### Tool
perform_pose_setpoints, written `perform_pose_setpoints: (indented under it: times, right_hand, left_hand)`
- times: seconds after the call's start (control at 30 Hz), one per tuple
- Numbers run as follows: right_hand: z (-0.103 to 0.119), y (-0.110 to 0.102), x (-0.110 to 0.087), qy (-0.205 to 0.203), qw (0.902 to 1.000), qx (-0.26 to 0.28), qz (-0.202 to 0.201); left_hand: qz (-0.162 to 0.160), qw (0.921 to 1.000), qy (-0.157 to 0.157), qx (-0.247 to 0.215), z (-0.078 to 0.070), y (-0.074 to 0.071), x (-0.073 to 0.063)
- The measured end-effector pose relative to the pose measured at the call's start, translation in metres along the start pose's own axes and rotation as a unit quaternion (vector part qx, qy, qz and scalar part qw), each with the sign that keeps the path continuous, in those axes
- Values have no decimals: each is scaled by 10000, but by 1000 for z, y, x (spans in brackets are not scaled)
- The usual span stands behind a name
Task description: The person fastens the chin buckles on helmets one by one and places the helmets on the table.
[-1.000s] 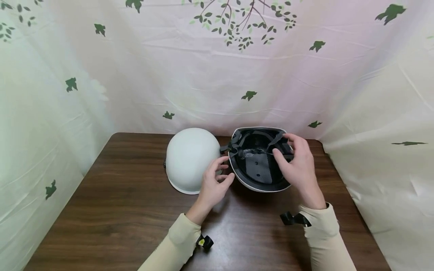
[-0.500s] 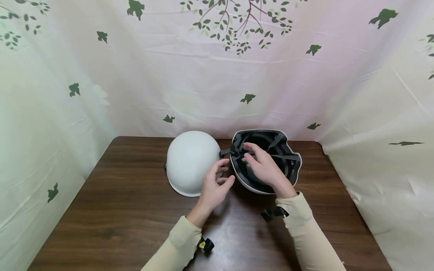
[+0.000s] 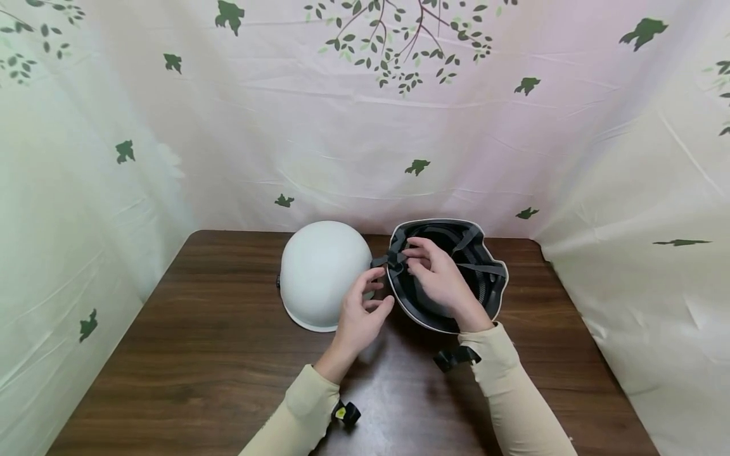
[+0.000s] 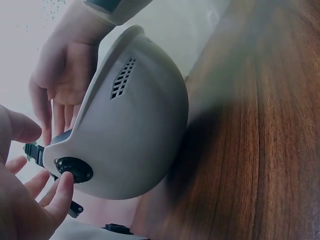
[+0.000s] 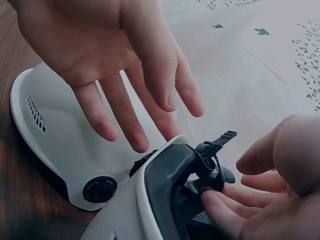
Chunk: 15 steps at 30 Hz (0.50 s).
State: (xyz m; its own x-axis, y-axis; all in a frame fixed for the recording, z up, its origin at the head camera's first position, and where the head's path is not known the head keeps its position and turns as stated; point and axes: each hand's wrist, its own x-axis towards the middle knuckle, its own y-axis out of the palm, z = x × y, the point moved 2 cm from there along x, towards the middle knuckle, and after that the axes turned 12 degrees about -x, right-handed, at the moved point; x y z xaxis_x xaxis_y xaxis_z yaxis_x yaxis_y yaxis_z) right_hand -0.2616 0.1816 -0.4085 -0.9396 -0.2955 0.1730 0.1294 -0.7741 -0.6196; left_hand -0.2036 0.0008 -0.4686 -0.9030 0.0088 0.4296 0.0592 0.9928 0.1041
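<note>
An upturned white helmet (image 3: 407, 299) shows its black lining and dark straps. My right hand (image 3: 441, 278) reaches over its left side, fingers loosely bent at the black strap with a buckle end (image 5: 220, 144). Thumb and fingers stand apart in the right wrist view, a fingertip right at the strap. Beside the helmet's left edge is my left hand (image 3: 362, 313), fingers spread and relaxed. In the left wrist view one fingertip meets the round black knob (image 4: 75, 169) on the shell. A second white helmet (image 3: 322, 272) sits dome up just left, partly behind my left hand.
Both helmets stand near the back edge of a dark brown wooden table (image 3: 188, 354). A pale curtain (image 3: 342, 139) printed with green leaves and birds hangs behind and along both sides. Each forearm wears a small black wrist camera (image 3: 456, 358).
My right hand has left the right-hand strap inside the upturned helmet and moved left to the strap with the buckle end. My left hand has stayed in place.
</note>
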Motion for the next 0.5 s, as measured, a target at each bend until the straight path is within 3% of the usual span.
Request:
perform_pose_setpoints:
  times: [0.5]
  right_hand:
    - [1,-7,-3,-423,9925,518,-1025]
  left_hand:
    - [-165,9999,-21,29,2,3,4]
